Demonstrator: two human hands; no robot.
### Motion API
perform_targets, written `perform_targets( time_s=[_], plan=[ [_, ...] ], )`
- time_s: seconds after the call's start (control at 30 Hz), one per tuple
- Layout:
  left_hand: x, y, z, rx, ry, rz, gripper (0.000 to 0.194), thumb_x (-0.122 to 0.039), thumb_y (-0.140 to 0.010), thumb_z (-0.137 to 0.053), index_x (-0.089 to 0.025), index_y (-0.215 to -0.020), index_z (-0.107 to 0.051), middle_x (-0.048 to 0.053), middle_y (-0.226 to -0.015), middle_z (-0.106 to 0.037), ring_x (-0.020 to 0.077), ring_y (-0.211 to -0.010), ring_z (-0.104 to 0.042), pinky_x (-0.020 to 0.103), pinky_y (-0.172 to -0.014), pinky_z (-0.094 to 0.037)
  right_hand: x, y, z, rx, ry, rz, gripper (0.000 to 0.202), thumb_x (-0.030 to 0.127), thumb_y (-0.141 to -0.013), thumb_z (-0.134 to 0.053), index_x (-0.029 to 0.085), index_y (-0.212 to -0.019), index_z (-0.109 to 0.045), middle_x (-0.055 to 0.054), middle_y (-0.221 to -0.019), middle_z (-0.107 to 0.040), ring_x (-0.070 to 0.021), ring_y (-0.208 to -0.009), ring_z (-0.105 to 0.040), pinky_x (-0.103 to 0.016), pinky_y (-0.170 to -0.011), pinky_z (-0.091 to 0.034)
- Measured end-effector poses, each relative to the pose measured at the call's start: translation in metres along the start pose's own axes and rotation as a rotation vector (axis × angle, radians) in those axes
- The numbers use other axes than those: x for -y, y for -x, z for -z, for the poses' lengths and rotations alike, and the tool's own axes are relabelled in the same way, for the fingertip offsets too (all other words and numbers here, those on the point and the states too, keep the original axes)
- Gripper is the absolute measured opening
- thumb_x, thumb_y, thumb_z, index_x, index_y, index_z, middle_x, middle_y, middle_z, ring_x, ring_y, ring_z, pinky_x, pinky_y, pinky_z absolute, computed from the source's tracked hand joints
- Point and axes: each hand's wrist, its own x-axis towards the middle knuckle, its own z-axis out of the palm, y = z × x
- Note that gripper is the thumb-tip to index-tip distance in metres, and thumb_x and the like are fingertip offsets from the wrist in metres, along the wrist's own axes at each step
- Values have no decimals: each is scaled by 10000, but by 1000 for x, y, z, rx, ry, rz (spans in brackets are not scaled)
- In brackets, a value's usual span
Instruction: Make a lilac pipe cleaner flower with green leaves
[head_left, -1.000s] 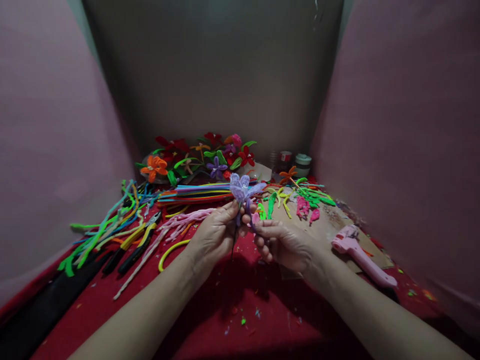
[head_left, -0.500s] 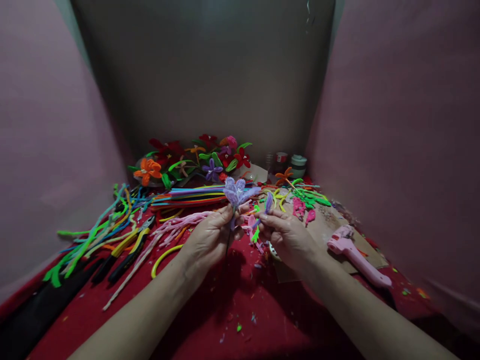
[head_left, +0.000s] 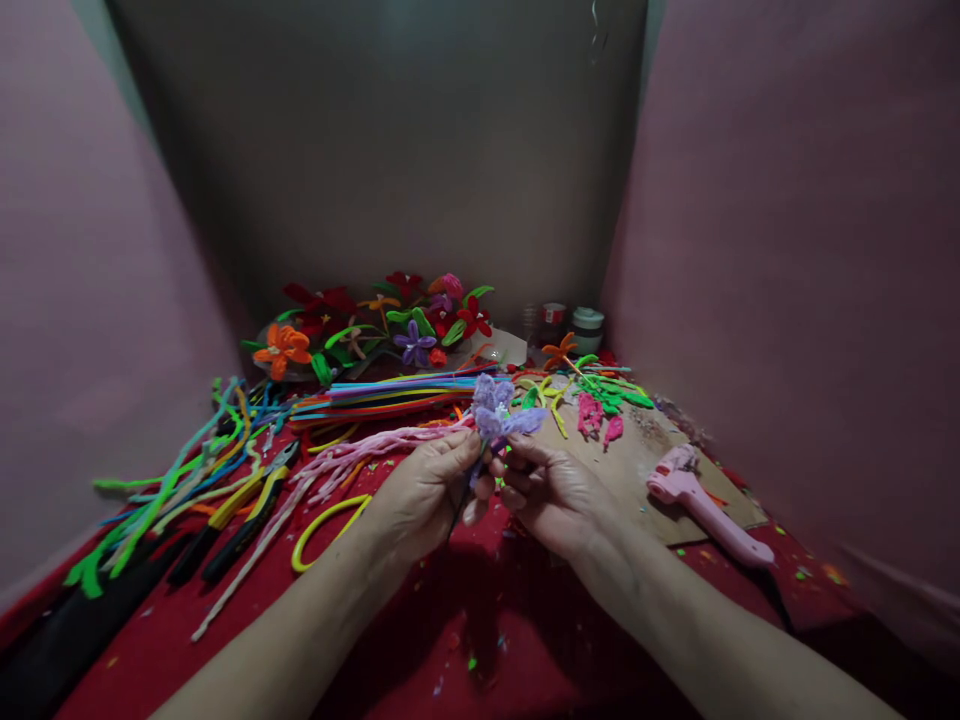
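Note:
A fuzzy purple pipe-cleaner flower (head_left: 493, 396) with a pale centre stands upright in front of me. My left hand (head_left: 427, 485) is closed around its stem, just under the petals. My right hand (head_left: 561, 497) is pinched close against the flower's right underside, its fingertips almost meeting the left ones. The loose purple petal in it is mostly hidden by fingers and by the petal (head_left: 527, 421) that spreads to the right above them. A thin dark stem end shows below the left hand.
Pliers (head_left: 251, 510), pink pipe cleaners (head_left: 352, 455) and a yellow ring (head_left: 304, 545) lie left. Straight pipe cleaners (head_left: 390, 393) and finished flowers (head_left: 281, 350) are behind. Right are a cardboard sheet (head_left: 637, 470), pink pieces (head_left: 590, 415) and a pink glue gun (head_left: 709, 505).
My right hand has moved left with the loose purple petal, up against the flower. My left hand has brought the flower slightly right and lower. The whole view has shifted a little.

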Motion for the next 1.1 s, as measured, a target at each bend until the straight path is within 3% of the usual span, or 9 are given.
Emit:
perform_targets(
  time_s=[0.1, 0.17, 0.63, 0.8, 1.0, 1.1],
  plan=[
    [-2, 0, 1, -17, 17, 16, 232, -299, -683, -731, -95, -695, -621, 25, -582, -603, 47, -371, -457, 133, -304, -374, 3, 6, -6, -127, -245, -141, 81, 102, -728, -623, 135, -657, -604, 25, -490, -535, -55, -393, -381, -161, -362, -288],
    [-3, 0, 2, -23, 31, 33, 231, -302, -689, -724, -103, -705, -609, 28, -591, -610, 48, -359, -450, 134, -285, -368, 5, 9, -9, -113, -290, -160, 99, 73, -740, -598, 124, -657, -617, 20, -490, -550, -47, -375, -357, -155, -354, -287],
    [-2, 1, 0, 31, -15, 69, 254, -338, -711, -695, -114, -675, -579, -33, -452, -492, 42, -320, -409, 119, -285, -359, 1, 23, -9, -86, -280, -156, 25, 92, -706, -618, 111, -689, -616, 57, -419, -465, -40, -338, -317, -165, -344, -227],
    [2, 2, 3, 121, -30, 91, 239, -334, -732, -674, -114, -726, -580, 7, -547, -586, 41, -310, -414, 128, -270, -357, -1, 24, -7, -146, -248, -147, 113, 52, -706, -554, 117, -622, -592, 35, -426, -486, -47, -352, -360, -158, -358, -248],
    [5, 1, 7, 75, -9, 136, 216, -325, -773, -634, -116, -737, -589, -26, -480, -508, 34, -312, -384, 119, -280, -349, -4, 28, -4, -83, -286, -183, 110, 73, -707, -576, 128, -612, -581, 56, -418, -449, -46, -343, -320, -178, -359, -214],
    [3, 1, 6, 32, -1, 152, 175, -284, -777, -627, -114, -749, -596, -23, -511, -511, 22, -314, -368, 104, -273, -317, -2, 40, 2, -12, -186, -175, 44, 166, -714, -625, 129, -689, -621, 47, -490, -476, -49, -388, -331, -187, -383, -226]
  ],
)
